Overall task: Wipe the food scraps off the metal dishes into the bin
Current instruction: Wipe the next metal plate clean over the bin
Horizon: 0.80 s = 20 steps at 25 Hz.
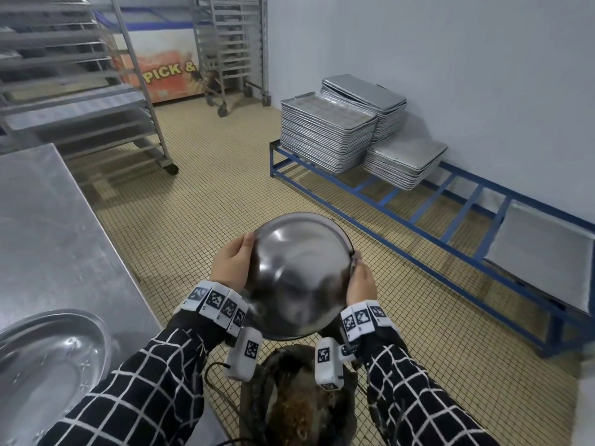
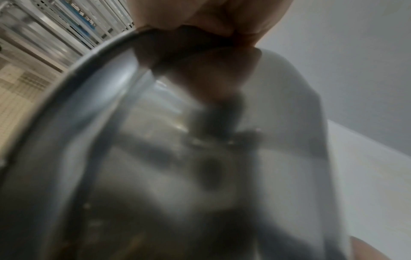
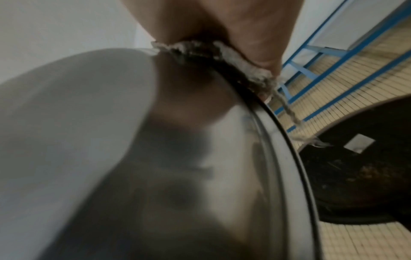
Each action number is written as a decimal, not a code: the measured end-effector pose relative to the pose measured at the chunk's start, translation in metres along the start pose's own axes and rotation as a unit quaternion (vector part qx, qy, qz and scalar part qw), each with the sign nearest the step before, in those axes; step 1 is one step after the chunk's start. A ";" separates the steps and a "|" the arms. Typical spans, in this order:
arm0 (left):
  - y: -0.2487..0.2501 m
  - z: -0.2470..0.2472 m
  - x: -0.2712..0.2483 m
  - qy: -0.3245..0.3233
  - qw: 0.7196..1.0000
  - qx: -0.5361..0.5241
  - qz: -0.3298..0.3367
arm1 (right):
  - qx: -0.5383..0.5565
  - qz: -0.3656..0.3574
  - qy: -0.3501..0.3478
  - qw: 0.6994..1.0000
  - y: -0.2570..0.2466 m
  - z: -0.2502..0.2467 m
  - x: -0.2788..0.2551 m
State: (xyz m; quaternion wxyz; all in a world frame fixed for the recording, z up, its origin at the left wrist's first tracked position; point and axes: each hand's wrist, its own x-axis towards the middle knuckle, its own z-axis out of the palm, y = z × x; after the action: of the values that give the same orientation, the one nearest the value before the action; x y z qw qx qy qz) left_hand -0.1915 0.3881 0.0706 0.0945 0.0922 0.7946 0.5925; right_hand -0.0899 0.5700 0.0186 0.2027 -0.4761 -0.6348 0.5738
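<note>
Meanwhile, over the tiled floor (image 1: 225, 188), beside a steel counter (image 1: 48, 226), the left hand (image 1: 230, 263) grips an upturned bowl (image 1: 297, 275) and the right hand (image 1: 362, 283) pinches a rag (image 3: 233, 58) against its rim, above the bin (image 1: 299, 410).

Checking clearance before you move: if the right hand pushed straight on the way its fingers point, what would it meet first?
The right hand already meets the metal bowl; its fingers press a frayed cloth against the rim. Beyond that, probably tiled floor; depth is unclear.

Steel table (image 1: 48, 226) under oval dish (image 1: 45, 365)
</note>
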 end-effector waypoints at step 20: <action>0.002 0.010 -0.025 -0.146 0.987 0.048 -0.046 | -0.332 -0.427 -0.176 0.822 -0.055 -0.002 -0.014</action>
State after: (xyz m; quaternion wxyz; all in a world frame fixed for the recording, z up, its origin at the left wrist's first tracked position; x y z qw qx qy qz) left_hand -0.1648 0.3916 0.0706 0.2318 0.1453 0.8034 0.5288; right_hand -0.1020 0.5652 0.0737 0.1422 -0.0867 -0.9516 0.2582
